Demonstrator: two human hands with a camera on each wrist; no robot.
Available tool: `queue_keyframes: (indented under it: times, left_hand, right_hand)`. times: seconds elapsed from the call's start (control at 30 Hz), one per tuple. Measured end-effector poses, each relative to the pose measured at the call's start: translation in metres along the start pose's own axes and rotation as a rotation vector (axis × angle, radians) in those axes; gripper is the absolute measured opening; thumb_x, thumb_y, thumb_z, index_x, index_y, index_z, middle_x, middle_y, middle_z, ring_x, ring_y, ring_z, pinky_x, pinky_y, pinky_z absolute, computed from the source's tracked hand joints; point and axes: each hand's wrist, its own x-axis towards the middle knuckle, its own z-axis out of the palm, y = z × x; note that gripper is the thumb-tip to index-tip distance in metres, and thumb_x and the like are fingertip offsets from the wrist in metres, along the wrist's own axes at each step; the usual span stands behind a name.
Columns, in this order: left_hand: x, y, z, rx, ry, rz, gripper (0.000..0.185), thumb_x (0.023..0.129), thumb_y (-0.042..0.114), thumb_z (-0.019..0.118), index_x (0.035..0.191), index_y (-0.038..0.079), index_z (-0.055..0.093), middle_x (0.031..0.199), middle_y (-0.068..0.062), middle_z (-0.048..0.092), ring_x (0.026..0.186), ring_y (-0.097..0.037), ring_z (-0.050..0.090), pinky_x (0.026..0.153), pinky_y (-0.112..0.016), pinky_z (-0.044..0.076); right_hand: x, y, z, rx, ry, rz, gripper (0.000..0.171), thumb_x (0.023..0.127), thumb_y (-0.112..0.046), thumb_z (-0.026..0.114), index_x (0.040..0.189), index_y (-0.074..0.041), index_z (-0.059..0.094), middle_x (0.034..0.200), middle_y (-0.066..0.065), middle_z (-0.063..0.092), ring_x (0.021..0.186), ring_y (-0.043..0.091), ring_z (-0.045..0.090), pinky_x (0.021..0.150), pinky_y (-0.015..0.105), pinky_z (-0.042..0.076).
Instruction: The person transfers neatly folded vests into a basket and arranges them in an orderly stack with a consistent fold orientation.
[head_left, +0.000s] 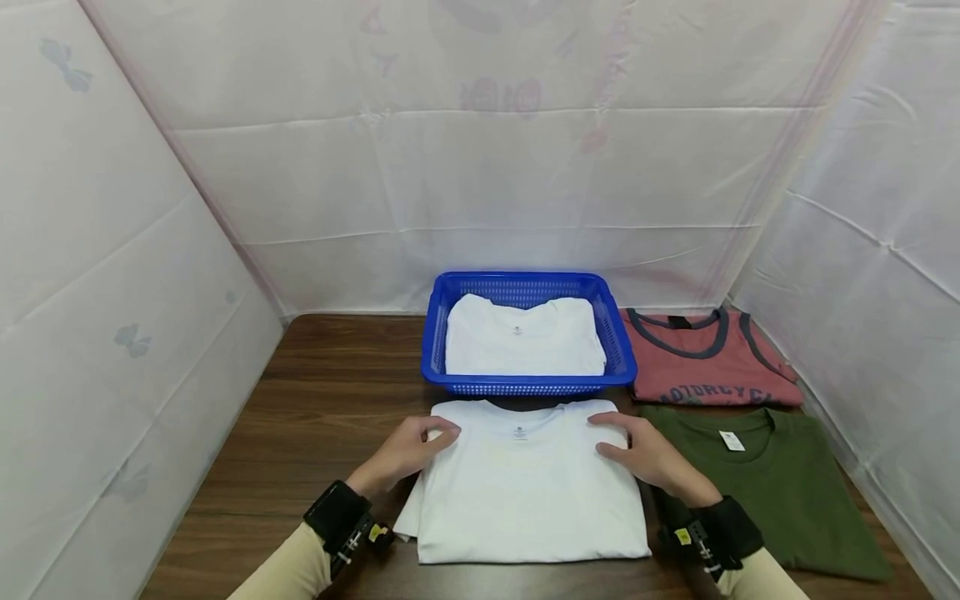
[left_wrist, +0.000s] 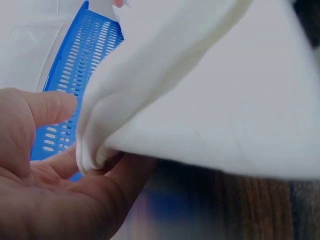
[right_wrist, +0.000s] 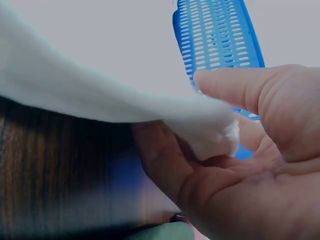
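A folded white T-shirt (head_left: 528,500) lies in front of me with its collar toward the blue basket. My left hand (head_left: 412,450) holds its upper left edge, thumb on top. In the left wrist view the fingers (left_wrist: 132,175) curl beneath the folded layers. My right hand (head_left: 648,450) has the upper right edge, thumb above the cloth. Its fingers (right_wrist: 165,160) reach under the fold in the right wrist view, where the cloth edge stands off the wooden table.
Right behind the shirt stands the blue basket (head_left: 528,384), with a folded white T-shirt (head_left: 525,346) inside. On the right lie a folded red T-shirt (head_left: 708,367) and a folded green T-shirt (head_left: 787,492). White sheeting (head_left: 480,183) encloses the wooden table (head_left: 330,400).
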Motion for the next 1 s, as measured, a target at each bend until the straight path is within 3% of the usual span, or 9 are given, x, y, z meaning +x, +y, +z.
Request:
queue_keyframes:
  times: [0.17, 0.3, 0.5, 0.7, 0.77, 0.83, 0.93, 0.97, 1.0]
  left_hand:
    - [0.003, -0.001, -0.002, -0.049, -0.096, 0.029, 0.03, 0.103, 0.029, 0.064, 0.118, 0.007, 0.077, 0.119, -0.005, 0.07, 0.105, -0.02, 0.058, 0.083, -0.035, 0.05]
    - [0.007, 0.0, -0.002, -0.052, -0.165, 0.023, 0.03, 0.103, 0.032, 0.065, 0.12, 0.012, 0.078, 0.124, -0.003, 0.071, 0.128, -0.026, 0.055, 0.109, -0.056, 0.038]
    - [0.01, 0.0, -0.003, -0.007, -0.207, 0.034, 0.024, 0.101, 0.025, 0.068, 0.118, 0.013, 0.079, 0.128, -0.005, 0.07, 0.134, -0.031, 0.051, 0.112, -0.065, 0.032]
    - [0.011, -0.005, -0.006, 0.056, -0.215, 0.065, 0.028, 0.092, 0.009, 0.077, 0.119, 0.016, 0.078, 0.131, -0.008, 0.068, 0.136, -0.036, 0.049, 0.111, -0.067, 0.032]
    - [0.011, -0.007, -0.007, 0.064, -0.215, 0.07, 0.031, 0.09, 0.006, 0.078, 0.119, 0.018, 0.078, 0.132, -0.007, 0.068, 0.137, -0.036, 0.048, 0.111, -0.066, 0.033]
    - [0.011, -0.007, -0.008, 0.072, -0.217, 0.085, 0.033, 0.089, 0.004, 0.077, 0.119, 0.018, 0.078, 0.132, -0.006, 0.068, 0.137, -0.036, 0.048, 0.111, -0.066, 0.033]
    - [0.009, -0.007, -0.009, 0.083, -0.211, 0.109, 0.033, 0.09, 0.002, 0.076, 0.119, 0.019, 0.078, 0.131, -0.004, 0.069, 0.138, -0.035, 0.048, 0.111, -0.065, 0.034]
    - [0.008, -0.006, -0.01, 0.09, -0.209, 0.123, 0.033, 0.09, 0.002, 0.075, 0.119, 0.019, 0.078, 0.131, -0.004, 0.069, 0.137, -0.035, 0.049, 0.111, -0.065, 0.035]
    - [0.007, -0.005, -0.01, 0.096, -0.207, 0.138, 0.033, 0.09, 0.002, 0.075, 0.119, 0.019, 0.078, 0.131, -0.004, 0.069, 0.137, -0.035, 0.049, 0.111, -0.065, 0.035]
  right_hand:
    - [0.003, -0.002, 0.0, -0.023, -0.03, -0.025, 0.033, 0.096, -0.011, 0.072, 0.129, -0.011, 0.072, 0.137, 0.017, 0.064, 0.135, 0.041, 0.051, 0.104, 0.058, 0.044]
    - [0.003, -0.002, 0.0, -0.032, -0.051, -0.021, 0.03, 0.096, -0.011, 0.072, 0.126, -0.012, 0.075, 0.136, 0.018, 0.065, 0.133, 0.042, 0.052, 0.101, 0.055, 0.047]
    - [0.002, -0.001, -0.001, -0.054, -0.073, -0.027, 0.03, 0.097, -0.01, 0.07, 0.127, -0.01, 0.074, 0.138, 0.021, 0.063, 0.131, 0.04, 0.053, 0.084, 0.034, 0.045]
    - [-0.001, 0.004, -0.005, -0.105, -0.088, -0.051, 0.035, 0.097, -0.009, 0.07, 0.133, -0.009, 0.07, 0.138, 0.023, 0.061, 0.121, 0.033, 0.058, 0.081, 0.031, 0.047]
    - [-0.003, 0.006, -0.007, -0.117, -0.102, -0.064, 0.038, 0.098, -0.01, 0.07, 0.136, -0.009, 0.068, 0.13, 0.023, 0.066, 0.112, 0.026, 0.061, 0.078, 0.029, 0.046]
    - [-0.005, 0.007, -0.009, -0.104, -0.129, -0.073, 0.042, 0.098, -0.009, 0.069, 0.139, -0.007, 0.065, 0.096, 0.014, 0.072, 0.082, 0.014, 0.059, 0.068, 0.025, 0.043]
    - [-0.008, 0.01, -0.013, -0.079, -0.179, -0.093, 0.048, 0.099, -0.008, 0.067, 0.145, -0.005, 0.058, 0.062, -0.005, 0.047, 0.053, 0.003, 0.034, 0.054, 0.022, 0.035]
    - [-0.01, 0.01, -0.014, -0.07, -0.193, -0.107, 0.049, 0.099, -0.007, 0.067, 0.147, -0.004, 0.056, 0.068, -0.002, 0.054, 0.05, 0.002, 0.032, 0.051, 0.021, 0.034]
    - [-0.011, 0.01, -0.016, -0.063, -0.214, -0.117, 0.052, 0.099, -0.008, 0.067, 0.149, -0.003, 0.054, 0.064, -0.005, 0.046, 0.047, 0.002, 0.021, 0.048, 0.021, 0.031]
